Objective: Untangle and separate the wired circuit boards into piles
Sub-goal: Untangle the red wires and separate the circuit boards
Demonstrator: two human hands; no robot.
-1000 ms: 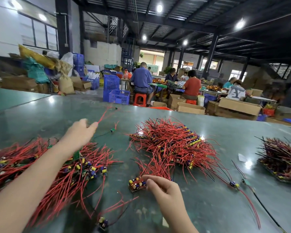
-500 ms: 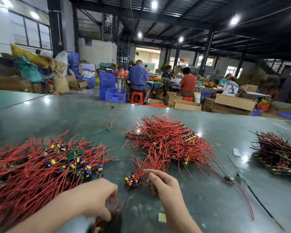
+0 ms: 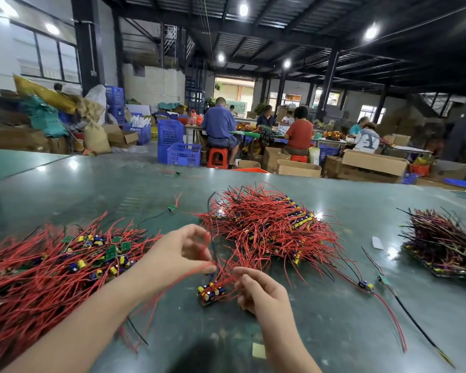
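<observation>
A small circuit board (image 3: 211,291) with yellow and blue parts lies on the green table (image 3: 320,319) between my hands, its red wires running up into the middle tangled pile (image 3: 269,224). My left hand (image 3: 180,251) pinches red wires just above the board. My right hand (image 3: 261,289) sits right of the board with curled fingers on its wires. A large sorted pile of red-wired boards (image 3: 51,267) spreads under my left forearm. A darker pile (image 3: 441,243) lies at the far right.
Loose single boards with wires lie on the table: one (image 3: 365,285) right of my right hand, one (image 3: 171,208) behind my left hand, one (image 3: 176,173) near the far edge. Several people sit at tables beyond, among boxes and blue crates (image 3: 183,154).
My left hand rose from the near table edge to the wires above the small board. My right hand stayed beside that board.
</observation>
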